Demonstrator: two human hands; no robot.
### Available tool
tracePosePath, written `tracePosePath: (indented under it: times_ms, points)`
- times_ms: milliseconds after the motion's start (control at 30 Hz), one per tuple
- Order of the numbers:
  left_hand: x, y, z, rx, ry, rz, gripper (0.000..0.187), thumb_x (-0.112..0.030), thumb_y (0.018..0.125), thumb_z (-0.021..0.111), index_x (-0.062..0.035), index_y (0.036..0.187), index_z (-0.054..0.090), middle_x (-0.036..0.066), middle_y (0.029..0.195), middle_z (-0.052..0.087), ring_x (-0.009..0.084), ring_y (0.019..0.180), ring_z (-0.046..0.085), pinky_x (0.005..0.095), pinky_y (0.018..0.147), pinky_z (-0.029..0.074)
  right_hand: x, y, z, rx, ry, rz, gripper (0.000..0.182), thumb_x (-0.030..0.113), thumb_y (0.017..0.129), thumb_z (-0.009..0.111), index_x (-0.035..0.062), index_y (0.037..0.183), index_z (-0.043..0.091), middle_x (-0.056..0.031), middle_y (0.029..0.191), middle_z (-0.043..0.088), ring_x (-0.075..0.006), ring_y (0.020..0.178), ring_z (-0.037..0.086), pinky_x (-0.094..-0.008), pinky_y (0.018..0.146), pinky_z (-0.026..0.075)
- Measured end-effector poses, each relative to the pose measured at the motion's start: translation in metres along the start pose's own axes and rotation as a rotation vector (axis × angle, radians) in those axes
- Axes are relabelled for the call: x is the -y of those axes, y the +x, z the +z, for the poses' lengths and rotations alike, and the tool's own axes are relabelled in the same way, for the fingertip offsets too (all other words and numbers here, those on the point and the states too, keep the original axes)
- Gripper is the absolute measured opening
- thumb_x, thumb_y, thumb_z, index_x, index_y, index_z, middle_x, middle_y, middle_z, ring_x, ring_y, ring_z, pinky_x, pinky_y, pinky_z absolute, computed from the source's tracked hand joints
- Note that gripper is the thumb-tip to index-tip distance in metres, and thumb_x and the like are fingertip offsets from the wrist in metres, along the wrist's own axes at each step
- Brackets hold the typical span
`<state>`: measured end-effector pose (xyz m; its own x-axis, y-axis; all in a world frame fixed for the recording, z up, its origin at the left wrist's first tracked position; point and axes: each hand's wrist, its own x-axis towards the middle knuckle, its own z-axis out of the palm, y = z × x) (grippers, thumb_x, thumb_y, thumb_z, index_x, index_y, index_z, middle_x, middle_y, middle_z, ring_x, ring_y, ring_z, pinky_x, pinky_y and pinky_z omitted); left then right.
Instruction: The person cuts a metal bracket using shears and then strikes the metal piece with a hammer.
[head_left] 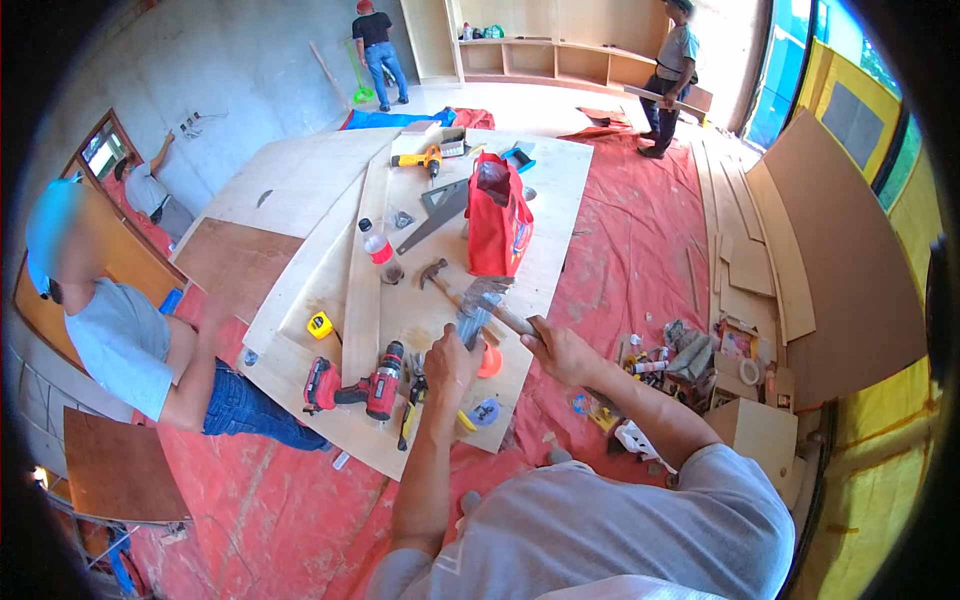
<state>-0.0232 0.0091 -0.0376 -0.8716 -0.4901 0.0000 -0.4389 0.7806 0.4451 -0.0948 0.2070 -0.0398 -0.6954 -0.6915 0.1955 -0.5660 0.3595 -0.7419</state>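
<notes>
My right hand (562,352) is closed round the wooden handle of a claw hammer (512,319), whose head points to the upper left over the board. My left hand (452,358) is closed on a crumpled, clear bluish plastic bag (474,322). Greyish contents show at its top, too small to name. The bag crosses in front of the middle of the handle. Beside my left hand lie pliers (410,405) and a red cordless drill (384,382). An orange round item (490,361) sits just behind my left wrist.
The big wooden panel (555,200) carries a red bag (497,225), handsaw (435,215), bottle (380,250), yellow tape measure (320,325) and yellow drill (417,160). A person in a blue cap (120,340) stands at left; others are farther back. Boards and clutter (690,350) line the right.
</notes>
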Motion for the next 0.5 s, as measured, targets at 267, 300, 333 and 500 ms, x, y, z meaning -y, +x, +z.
tracePosePath:
  times_ms: [267,300,333,500]
  points:
    - [0.010,0.008,-0.005,0.013,-0.031,0.004,0.050,-0.043,0.083,0.066,0.0030,0.101,0.059,0.028,0.093,0.067,0.0428,0.090,0.066,0.0501,0.081,0.052,-0.012,-0.006,-0.006,-0.044,0.034,0.042,0.029,0.024,0.100,0.049,-0.0016,0.113,0.050,-0.0180,0.070,0.052,-0.0290,0.064,0.058,-0.0420,0.059,0.043]
    - [0.011,0.009,-0.005,0.002,-0.029,0.018,0.050,-0.043,0.083,0.066,0.0033,0.100,0.059,0.027,0.093,0.067,0.0428,0.090,0.066,0.0500,0.081,0.052,-0.013,-0.006,-0.009,-0.032,0.042,0.063,0.029,0.024,0.100,0.049,-0.0016,0.113,0.051,-0.0165,0.070,0.052,-0.0271,0.063,0.056,-0.0415,0.059,0.043]
    - [0.012,0.008,-0.005,-0.005,-0.048,0.013,0.050,-0.043,0.082,0.066,0.0035,0.099,0.060,0.027,0.093,0.067,0.0428,0.090,0.066,0.0495,0.081,0.052,-0.011,-0.007,-0.010,-0.053,0.048,0.050,0.029,0.024,0.100,0.049,-0.0016,0.113,0.051,-0.0146,0.069,0.051,-0.0251,0.063,0.055,-0.0407,0.058,0.043]
    - [0.021,0.016,0.000,-0.012,-0.184,0.044,0.052,-0.044,0.081,0.067,0.0049,0.096,0.062,0.026,0.092,0.068,0.0418,0.089,0.066,0.0473,0.080,0.052,-0.019,-0.014,-0.011,-0.043,0.052,0.074,0.034,0.029,0.100,0.048,-0.0010,0.116,0.048,-0.0268,0.075,0.058,-0.0443,0.074,0.062,-0.0492,0.064,0.044]
